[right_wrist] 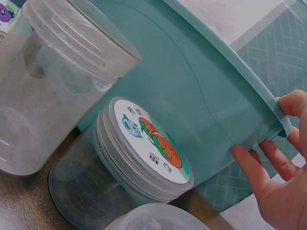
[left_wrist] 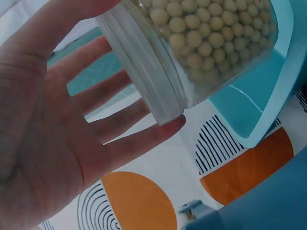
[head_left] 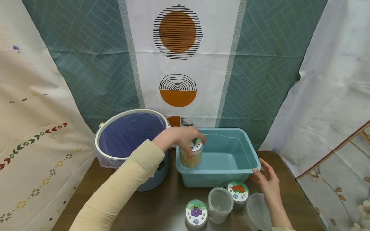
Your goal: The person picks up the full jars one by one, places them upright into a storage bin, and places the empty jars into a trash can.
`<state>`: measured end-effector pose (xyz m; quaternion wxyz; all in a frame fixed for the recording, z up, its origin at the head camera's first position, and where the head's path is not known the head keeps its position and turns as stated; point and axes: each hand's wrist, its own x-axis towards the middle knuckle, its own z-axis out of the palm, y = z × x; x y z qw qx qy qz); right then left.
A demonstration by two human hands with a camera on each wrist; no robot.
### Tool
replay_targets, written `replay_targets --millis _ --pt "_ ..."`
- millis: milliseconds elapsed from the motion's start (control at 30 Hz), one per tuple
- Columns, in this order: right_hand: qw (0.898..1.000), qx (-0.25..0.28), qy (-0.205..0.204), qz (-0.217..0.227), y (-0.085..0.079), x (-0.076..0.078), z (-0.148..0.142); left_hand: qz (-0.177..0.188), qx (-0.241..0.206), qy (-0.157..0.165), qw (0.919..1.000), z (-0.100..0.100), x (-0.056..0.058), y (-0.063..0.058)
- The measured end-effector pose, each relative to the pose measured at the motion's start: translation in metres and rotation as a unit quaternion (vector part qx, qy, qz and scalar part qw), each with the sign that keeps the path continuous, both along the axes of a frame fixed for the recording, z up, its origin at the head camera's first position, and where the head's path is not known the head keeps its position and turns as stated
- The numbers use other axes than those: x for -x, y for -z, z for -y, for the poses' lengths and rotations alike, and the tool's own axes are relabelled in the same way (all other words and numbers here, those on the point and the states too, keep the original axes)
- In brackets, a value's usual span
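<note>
Head view, centre: left hand (head_left: 182, 137) grips a clear cylindrical plastic jar (head_left: 190, 161) beneath it; right hand (head_left: 269, 181) pinches a blue rectangular plastic tub (head_left: 214, 181).

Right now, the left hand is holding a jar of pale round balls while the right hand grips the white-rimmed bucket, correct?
Not quite: the right hand grips the teal tub, as the right wrist view shows. The left hand does hold that jar.

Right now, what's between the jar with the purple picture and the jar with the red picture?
A clear jar stands between them; the head view shows it.
</note>
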<state>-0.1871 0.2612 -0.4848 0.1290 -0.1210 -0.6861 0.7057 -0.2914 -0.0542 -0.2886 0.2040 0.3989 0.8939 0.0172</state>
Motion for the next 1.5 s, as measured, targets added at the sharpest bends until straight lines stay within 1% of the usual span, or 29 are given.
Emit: replay_targets --millis 133,333,533,800,1000,1167,1267,1500 --pt "1.000 0.003 0.005 0.016 0.001 -0.001 -0.002 -0.001 -0.004 -0.005 1.0000 -0.006 0.010 0.003" --pt "0.999 0.000 -0.005 0.035 0.000 0.000 -0.003 -0.003 -0.017 -0.018 0.9997 -0.014 0.026 0.010" --pt "0.999 -0.005 -0.003 0.038 0.000 0.003 -0.002 0.001 -0.037 -0.044 0.9983 -0.018 0.039 0.017" --pt "0.999 -0.004 0.004 0.032 -0.001 0.003 -0.002 -0.004 -0.063 -0.060 0.9962 -0.021 0.054 0.032" --pt "0.999 -0.001 0.004 0.035 0.000 0.003 0.001 -0.001 -0.071 -0.084 0.9939 -0.019 0.061 0.044" --pt "0.999 -0.004 0.004 0.034 0.001 0.002 0.001 -0.010 -0.082 -0.099 0.9916 -0.016 0.063 0.050" --pt "0.999 -0.003 0.004 0.034 0.001 0.002 0.001 -0.010 -0.089 -0.111 0.9899 -0.014 0.065 0.053" --pt "0.999 -0.001 0.009 0.034 0.003 0.003 0.002 -0.010 -0.089 -0.137 0.9866 -0.010 0.070 0.061"
